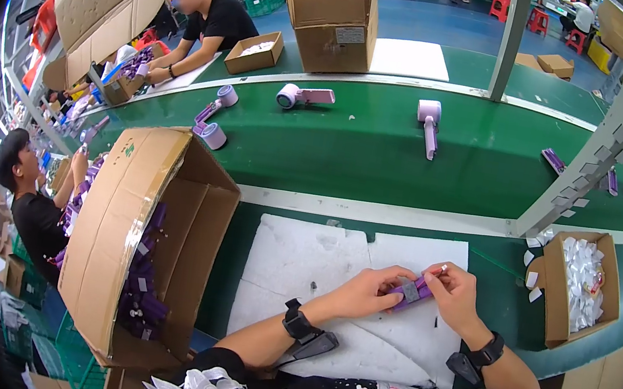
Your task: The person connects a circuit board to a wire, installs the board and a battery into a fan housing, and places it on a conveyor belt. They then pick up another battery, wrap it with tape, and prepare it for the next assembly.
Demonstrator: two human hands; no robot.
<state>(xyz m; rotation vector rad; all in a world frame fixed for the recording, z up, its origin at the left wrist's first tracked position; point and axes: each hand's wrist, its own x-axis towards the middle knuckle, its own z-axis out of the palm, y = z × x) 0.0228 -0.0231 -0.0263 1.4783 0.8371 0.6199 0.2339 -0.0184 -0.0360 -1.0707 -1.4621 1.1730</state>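
Over the white foam sheet (pixel 291 273), my left hand (pixel 371 292) grips a purple fan handle (pixel 422 286) with a grey pad (pixel 410 292) on it. Thumb and fingers of my right hand (pixel 457 296) are pinched together at the handle's far right end. A small white piece (pixel 443 268) shows at those fingertips; its exact kind is too small to tell. Both wrists wear dark bands. To my left, a tilted cardboard box (pixel 193 249) holds many purple parts (pixel 143 294).
An open box of white pieces (pixel 551 289) stands at right, with loose white tags beside it. Beyond the ledge, a green conveyor (pixel 353 140) carries handheld fans (pixel 429 123) and purple parts. A grey post (pixel 590 157) rises at right. Co-workers (pixel 221 21) sit across and at left.
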